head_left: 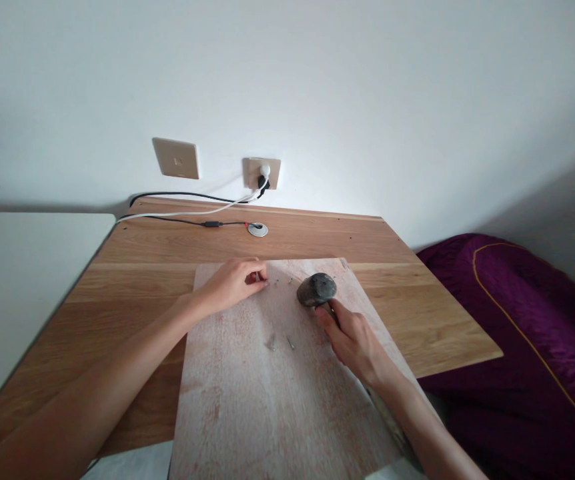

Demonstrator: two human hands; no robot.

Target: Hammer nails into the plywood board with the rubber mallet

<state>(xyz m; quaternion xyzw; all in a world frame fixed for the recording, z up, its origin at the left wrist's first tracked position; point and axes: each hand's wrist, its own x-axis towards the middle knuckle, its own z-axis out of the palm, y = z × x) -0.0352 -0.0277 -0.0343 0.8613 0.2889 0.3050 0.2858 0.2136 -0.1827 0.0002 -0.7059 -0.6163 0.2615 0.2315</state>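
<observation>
My left hand (240,280) rests near the far edge of a pale wooden board (237,407). Its thumb and fingertips are pinched together on a tiny piece at the board's surface, which looks like a nail and is mostly hidden. My right hand (352,337) is wrapped around the handle of a mallet (316,289) with a thick dark head, held over the board to the right of the left hand. Between the two hands, small nails (290,281) show on the board. Closer to me lie a loose nail (290,343) and a small greyish bit (271,344).
The board lies on a wooden desk (132,293) against a white wall. Cables (187,212) run from a wall socket (273,175) past a round cable grommet (257,230). A white surface (27,280) adjoins on the left; purple fabric (507,320) bulges on the right.
</observation>
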